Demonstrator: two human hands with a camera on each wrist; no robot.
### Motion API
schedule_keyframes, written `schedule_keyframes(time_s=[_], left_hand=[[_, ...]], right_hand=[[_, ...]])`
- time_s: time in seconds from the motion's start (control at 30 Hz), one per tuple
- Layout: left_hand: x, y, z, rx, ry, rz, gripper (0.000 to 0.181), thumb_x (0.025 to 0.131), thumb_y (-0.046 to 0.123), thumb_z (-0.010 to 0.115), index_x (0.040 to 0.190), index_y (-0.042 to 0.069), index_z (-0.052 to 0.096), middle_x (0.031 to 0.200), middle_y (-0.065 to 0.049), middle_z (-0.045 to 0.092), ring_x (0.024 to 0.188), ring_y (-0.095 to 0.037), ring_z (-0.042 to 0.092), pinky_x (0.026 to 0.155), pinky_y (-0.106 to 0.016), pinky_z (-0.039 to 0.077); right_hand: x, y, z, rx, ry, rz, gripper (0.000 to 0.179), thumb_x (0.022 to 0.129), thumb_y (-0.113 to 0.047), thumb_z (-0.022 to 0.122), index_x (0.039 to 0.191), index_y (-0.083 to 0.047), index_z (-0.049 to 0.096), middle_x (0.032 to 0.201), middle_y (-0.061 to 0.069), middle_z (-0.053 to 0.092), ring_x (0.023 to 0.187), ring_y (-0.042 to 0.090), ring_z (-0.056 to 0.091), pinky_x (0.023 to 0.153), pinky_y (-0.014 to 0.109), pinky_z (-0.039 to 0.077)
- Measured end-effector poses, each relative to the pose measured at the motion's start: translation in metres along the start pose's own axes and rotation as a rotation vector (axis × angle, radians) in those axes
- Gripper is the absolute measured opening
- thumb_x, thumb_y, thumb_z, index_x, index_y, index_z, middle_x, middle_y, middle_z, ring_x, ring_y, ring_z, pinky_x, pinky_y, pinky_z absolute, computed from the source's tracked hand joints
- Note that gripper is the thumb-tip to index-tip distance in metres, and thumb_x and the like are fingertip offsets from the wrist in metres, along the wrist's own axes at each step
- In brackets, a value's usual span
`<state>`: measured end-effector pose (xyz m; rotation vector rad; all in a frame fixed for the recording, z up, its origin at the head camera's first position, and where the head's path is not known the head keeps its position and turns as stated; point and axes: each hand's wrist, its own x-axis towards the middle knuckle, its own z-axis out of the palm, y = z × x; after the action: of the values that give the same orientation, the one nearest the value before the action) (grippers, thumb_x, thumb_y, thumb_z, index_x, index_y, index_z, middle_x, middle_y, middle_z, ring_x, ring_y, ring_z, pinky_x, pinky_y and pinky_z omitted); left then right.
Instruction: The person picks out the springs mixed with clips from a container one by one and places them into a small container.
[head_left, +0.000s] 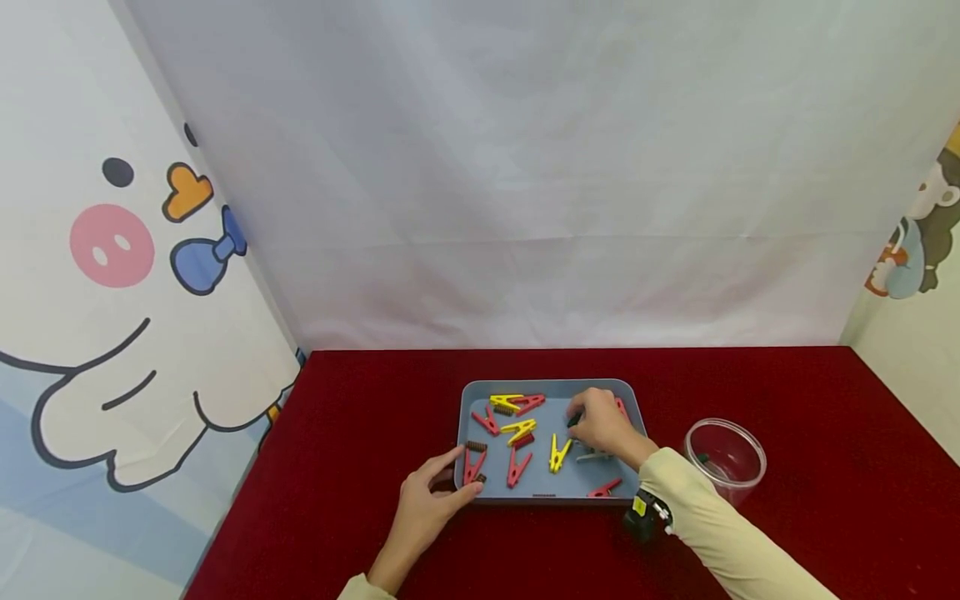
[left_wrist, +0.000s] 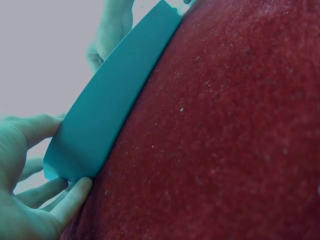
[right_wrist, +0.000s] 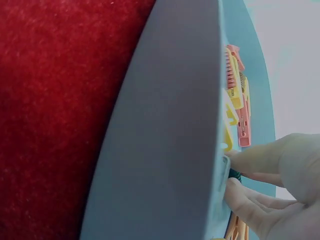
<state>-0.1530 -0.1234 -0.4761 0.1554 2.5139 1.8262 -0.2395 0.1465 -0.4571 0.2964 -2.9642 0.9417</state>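
Note:
My right hand (head_left: 600,421) is down inside the blue-grey tray (head_left: 543,500). Between its thumb and fingers it pinches a small dark green ribbed piece (right_wrist: 234,174), perhaps a coil; most of it is hidden. A pale grey clip (head_left: 592,456) lies partly under that hand. My left hand (head_left: 423,504) holds the tray's near left corner, thumb over the front rim and other fingers about the side. Around the hands lie red clips (head_left: 519,468), yellow clips (head_left: 558,454) and small ribbed coils, such as a brown coil (head_left: 476,447) and a red coil (head_left: 523,440).
A clear round plastic tub (head_left: 726,482) stands right of the tray, with a small green thing (head_left: 702,457) inside. Dark red cloth (head_left: 375,417) covers the table. A pale curtain (head_left: 525,167) hangs behind it, and printed cartoon panels stand at both sides.

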Motion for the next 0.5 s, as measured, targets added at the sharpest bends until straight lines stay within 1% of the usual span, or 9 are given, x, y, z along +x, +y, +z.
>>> schedule_keyframes(time_s=[0.1, 0.27, 0.33, 0.4, 0.5], left_hand=[[0.004, -0.016, 0.003, 0.015, 0.016, -0.002, 0.059, 0.069, 0.031, 0.074, 0.123, 0.019, 0.053, 0.116, -0.001, 0.055, 0.093, -0.016, 0.056, 0.067, -0.022, 0.048], [0.005, -0.017, 0.004, 0.012, 0.015, -0.003, 0.06, 0.068, 0.032, 0.075, 0.123, 0.019, 0.053, 0.116, 0.0, 0.055, 0.093, -0.016, 0.056, 0.067, -0.022, 0.048], [0.005, -0.017, 0.004, 0.01, 0.014, -0.006, 0.06, 0.068, 0.032, 0.075, 0.123, 0.02, 0.053, 0.116, 0.0, 0.055, 0.093, -0.016, 0.056, 0.067, -0.022, 0.048], [0.005, -0.018, 0.004, 0.006, 0.013, -0.002, 0.06, 0.069, 0.032, 0.075, 0.123, 0.019, 0.053, 0.116, -0.001, 0.055, 0.093, -0.017, 0.056, 0.067, -0.022, 0.048], [0.005, -0.017, 0.003, 0.0, 0.013, 0.0, 0.06, 0.069, 0.031, 0.075, 0.123, 0.018, 0.053, 0.116, -0.002, 0.055, 0.093, -0.018, 0.056, 0.066, -0.023, 0.048]], right_hand=[[0.0, 0.0, -0.001, -0.01, 0.006, -0.005, 0.013, 0.061, -0.003, 0.077, 0.07, -0.004, 0.067, 0.068, 0.003, 0.062, 0.061, 0.012, 0.051, 0.054, 0.027, 0.043], [-0.001, 0.001, -0.003, -0.022, 0.025, -0.007, 0.012, 0.06, -0.002, 0.077, 0.067, -0.005, 0.068, 0.065, 0.001, 0.063, 0.062, 0.012, 0.052, 0.054, 0.026, 0.043], [-0.002, 0.001, -0.005, -0.005, 0.024, -0.001, 0.012, 0.06, -0.002, 0.077, 0.067, -0.005, 0.068, 0.066, 0.001, 0.063, 0.062, 0.012, 0.053, 0.053, 0.027, 0.044], [-0.003, 0.001, -0.008, 0.028, 0.019, 0.021, 0.013, 0.059, -0.001, 0.077, 0.068, -0.005, 0.069, 0.071, 0.003, 0.064, 0.065, 0.014, 0.054, 0.055, 0.027, 0.045], [-0.004, 0.001, -0.012, 0.08, 0.018, 0.055, 0.015, 0.059, 0.0, 0.077, 0.072, -0.005, 0.07, 0.085, 0.008, 0.065, 0.076, 0.018, 0.057, 0.061, 0.029, 0.047]])
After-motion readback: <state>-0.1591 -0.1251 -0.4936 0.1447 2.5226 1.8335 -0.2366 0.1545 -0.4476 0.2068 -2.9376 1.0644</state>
